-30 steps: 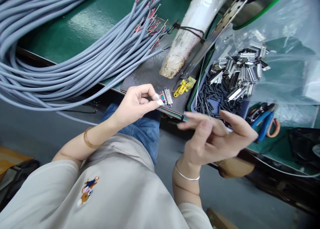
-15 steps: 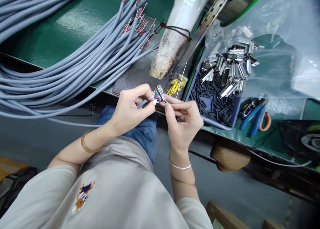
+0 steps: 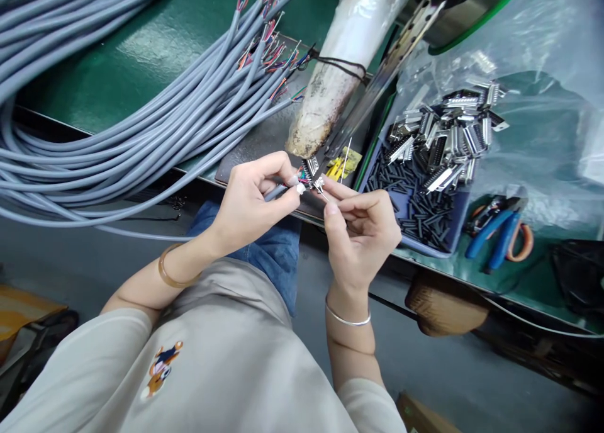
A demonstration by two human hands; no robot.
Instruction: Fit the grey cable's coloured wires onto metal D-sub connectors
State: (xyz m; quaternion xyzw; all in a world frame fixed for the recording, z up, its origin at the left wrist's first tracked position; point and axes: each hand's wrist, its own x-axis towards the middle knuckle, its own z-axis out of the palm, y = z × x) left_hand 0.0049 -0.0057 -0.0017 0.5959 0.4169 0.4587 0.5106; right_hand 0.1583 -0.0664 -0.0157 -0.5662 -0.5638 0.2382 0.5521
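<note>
My left hand [image 3: 252,200] is closed in a pinch on the end of a grey cable [image 3: 275,194], whose thin coloured wires meet a metal multi-pin connector [image 3: 311,166]. Part of that joint is hidden by my fingertips. The dark tip of a soldering iron [image 3: 324,159] reaches down to the connector; exact contact is too small to tell. My right hand [image 3: 362,235] pinches a thin silvery solder wire [image 3: 322,192] between thumb and fingers, its end at the connector. Another length of it rises behind the fingers.
Many grey cables [image 3: 155,143] with stripped ends lie at left. A wrapped white tube [image 3: 330,80] stands above my hands. At right, a blue tray [image 3: 438,253] holds black sleeves and metal connectors, beside blue-handled pliers [image 3: 495,235]. A green-rimmed spool [image 3: 476,17] sits behind.
The connector now sits up by the iron tip, where before it was apart from it. My right fingertips have drawn back a little from the connector, exposing more solder wire. The view has shifted slightly.
</note>
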